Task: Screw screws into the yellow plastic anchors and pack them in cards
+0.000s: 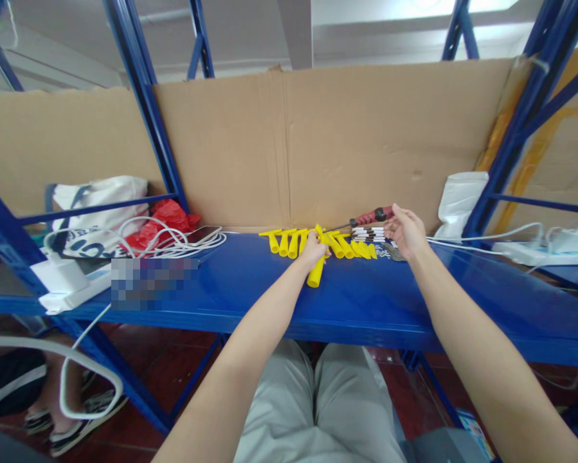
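Observation:
My left hand (314,251) is closed round a yellow plastic piece with a round tube-like handle (314,276), which points down toward me. In my right hand (407,233) is the butt end of a red and black screwdriver (373,217), pinched by the fingers. Its shaft runs left to the head of the yellow piece; whether the tip touches a screw is too small to tell. Similar yellow pieces (283,243) lie in a row left of my left hand, and more yellow parts (361,249) lie to the right. Below the screwdriver handle sits a stack of white-and-dark small items (368,234).
A blue shelf table (240,283) spans the view, with a cardboard panel (346,141) behind. At left are white cables (187,244), a red plastic bag (168,217), a cloth bag (103,199) and a power strip (76,292). A white packet (460,202) leans at right. Another person's legs show lower left.

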